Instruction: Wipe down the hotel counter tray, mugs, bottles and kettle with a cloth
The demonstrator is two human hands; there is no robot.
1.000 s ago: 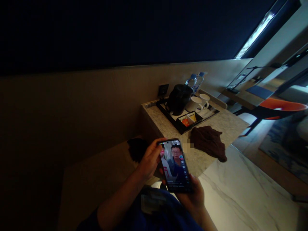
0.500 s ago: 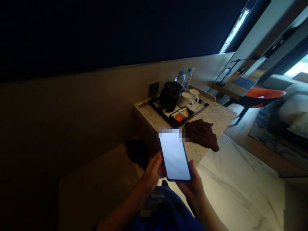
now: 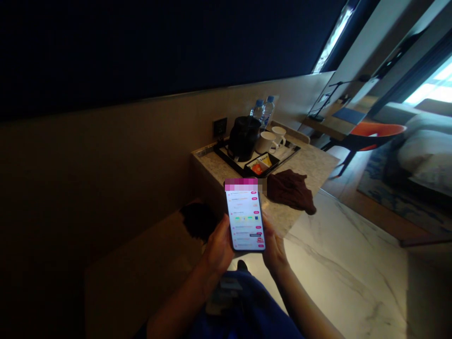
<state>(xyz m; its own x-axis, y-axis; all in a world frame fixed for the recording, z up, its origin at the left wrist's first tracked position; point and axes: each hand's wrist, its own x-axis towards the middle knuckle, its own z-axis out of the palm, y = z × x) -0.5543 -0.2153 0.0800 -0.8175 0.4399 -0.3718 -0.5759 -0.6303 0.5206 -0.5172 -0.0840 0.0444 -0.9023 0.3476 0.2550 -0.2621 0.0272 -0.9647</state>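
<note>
A smartphone (image 3: 245, 219) with a lit screen is held upright in front of me, between both hands. Its screen shows a white list with pink buttons; the top strip is pixelated. My left hand (image 3: 219, 245) grips the phone's left edge, and my right hand (image 3: 273, 242) grips the right edge, its fingers partly hidden behind the phone. Just beyond the phone, a crumpled dark brown cloth (image 3: 291, 190) lies on the stone counter (image 3: 319, 162).
On the counter, a black tray (image 3: 226, 159) bears a black kettle (image 3: 243, 139), two white mugs (image 3: 266, 142) and a box of sachets (image 3: 261, 165). Two water bottles (image 3: 268, 110) stand behind. An orange chair (image 3: 379, 129) is by a desk at right. Pale marble floor (image 3: 339, 263) lies below.
The phone's screen has gone from blank white to a list with pink buttons. Phone and hands have shifted slightly left and up in view, and the left hand now holds the phone's edge.
</note>
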